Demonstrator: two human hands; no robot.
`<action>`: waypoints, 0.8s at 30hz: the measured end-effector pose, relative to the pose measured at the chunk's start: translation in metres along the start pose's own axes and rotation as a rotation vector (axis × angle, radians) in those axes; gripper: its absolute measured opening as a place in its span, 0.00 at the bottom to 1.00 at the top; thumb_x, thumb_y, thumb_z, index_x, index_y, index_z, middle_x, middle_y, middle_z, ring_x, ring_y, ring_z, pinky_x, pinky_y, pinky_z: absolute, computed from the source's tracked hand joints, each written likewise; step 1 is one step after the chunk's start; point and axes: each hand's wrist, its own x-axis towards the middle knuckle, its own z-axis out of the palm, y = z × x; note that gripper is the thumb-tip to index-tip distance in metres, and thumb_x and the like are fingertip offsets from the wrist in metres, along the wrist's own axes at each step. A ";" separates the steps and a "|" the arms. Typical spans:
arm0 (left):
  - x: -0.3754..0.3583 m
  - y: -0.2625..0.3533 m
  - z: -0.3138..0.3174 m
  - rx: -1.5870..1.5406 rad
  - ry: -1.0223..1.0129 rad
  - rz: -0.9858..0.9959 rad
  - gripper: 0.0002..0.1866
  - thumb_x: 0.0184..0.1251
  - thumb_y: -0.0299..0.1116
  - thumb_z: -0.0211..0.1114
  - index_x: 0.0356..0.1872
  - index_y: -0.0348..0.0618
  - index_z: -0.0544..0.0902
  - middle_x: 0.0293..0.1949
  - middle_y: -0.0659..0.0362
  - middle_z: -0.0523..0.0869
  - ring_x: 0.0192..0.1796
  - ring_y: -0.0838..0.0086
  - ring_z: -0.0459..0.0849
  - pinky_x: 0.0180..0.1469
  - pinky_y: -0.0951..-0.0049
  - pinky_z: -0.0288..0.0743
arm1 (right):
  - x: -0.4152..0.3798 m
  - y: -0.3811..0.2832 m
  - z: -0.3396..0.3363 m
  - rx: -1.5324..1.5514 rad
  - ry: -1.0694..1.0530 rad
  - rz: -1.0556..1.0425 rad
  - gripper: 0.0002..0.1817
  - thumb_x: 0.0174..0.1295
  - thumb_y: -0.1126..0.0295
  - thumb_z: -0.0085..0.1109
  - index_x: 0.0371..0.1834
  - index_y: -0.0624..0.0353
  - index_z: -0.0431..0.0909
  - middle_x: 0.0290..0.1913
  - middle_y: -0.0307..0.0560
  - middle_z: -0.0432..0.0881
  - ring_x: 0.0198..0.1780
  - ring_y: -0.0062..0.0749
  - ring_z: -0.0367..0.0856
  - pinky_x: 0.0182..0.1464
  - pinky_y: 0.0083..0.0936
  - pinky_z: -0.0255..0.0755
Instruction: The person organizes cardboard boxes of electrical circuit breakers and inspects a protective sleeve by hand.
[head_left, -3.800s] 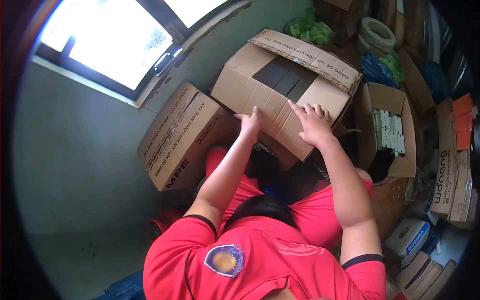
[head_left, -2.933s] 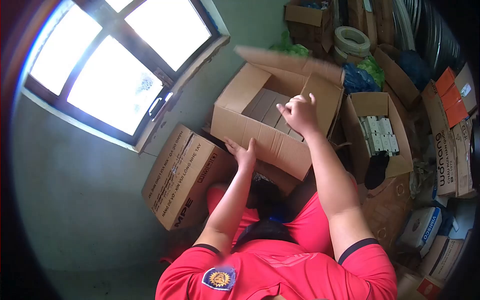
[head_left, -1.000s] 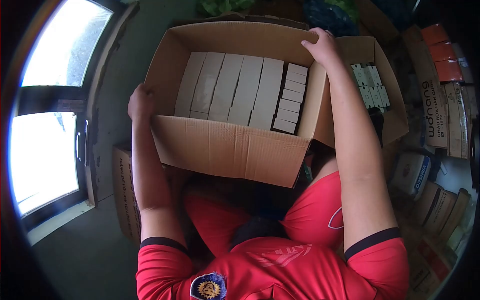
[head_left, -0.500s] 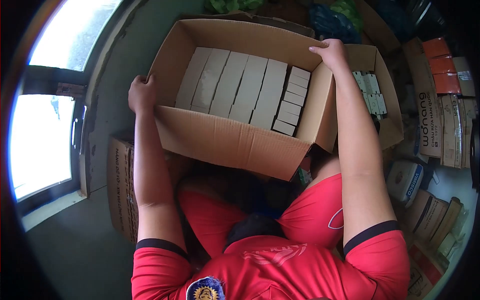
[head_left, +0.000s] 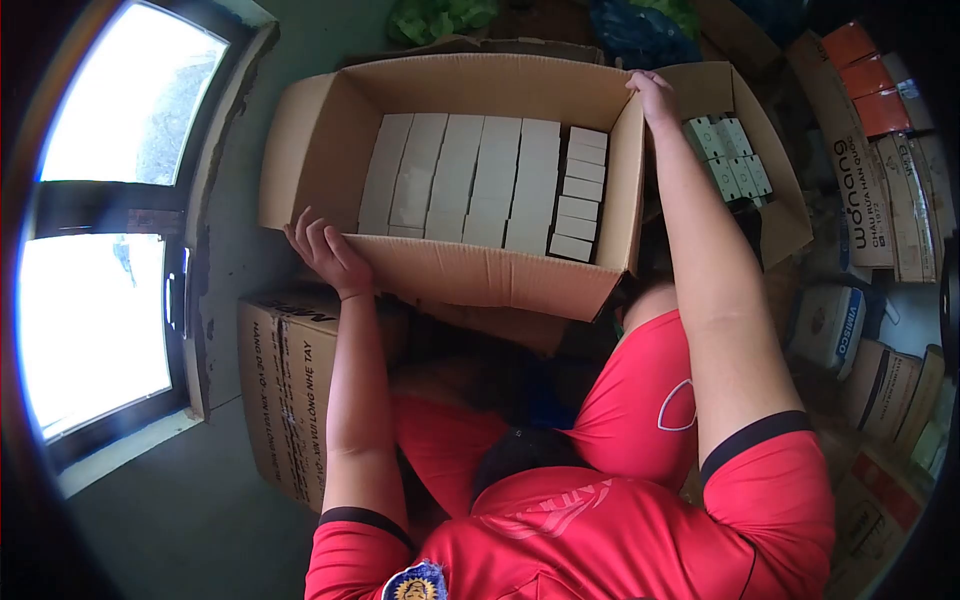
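Observation:
A large open cardboard box [head_left: 480, 275] sits in front of me, its near wall facing my lap. Long white cartons [head_left: 455, 180] stand in a row inside it, and a column of smaller white boxes [head_left: 578, 190] runs along their right side. My right hand [head_left: 655, 98] grips the box's rim at the far right corner, fingers bent over the edge. At the near left corner my left hand [head_left: 330, 252] is open, its fingers spread and raised, with the wrist just in front of the near wall.
Behind my right forearm stands another open carton [head_left: 785, 200] holding small white-and-green packs [head_left: 730, 160]. A printed closed carton [head_left: 290, 390] is on the left below the window [head_left: 100, 320]. Stacked boxes [head_left: 870, 230] line the right side; plastic bags [head_left: 645, 30] lie at the back.
My left hand has let go of the box's left rim and moved right and down to the near left corner. The left flap now leans outward. My right hand keeps its hold.

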 end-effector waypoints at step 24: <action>-0.007 0.006 0.001 0.027 -0.142 -0.057 0.21 0.84 0.47 0.31 0.46 0.46 0.71 0.67 0.45 0.73 0.75 0.49 0.64 0.81 0.40 0.42 | -0.058 -0.045 -0.006 0.105 -0.152 0.136 0.24 0.62 0.69 0.48 0.62 0.63 0.72 0.64 0.51 0.77 0.68 0.38 0.73 0.72 0.31 0.63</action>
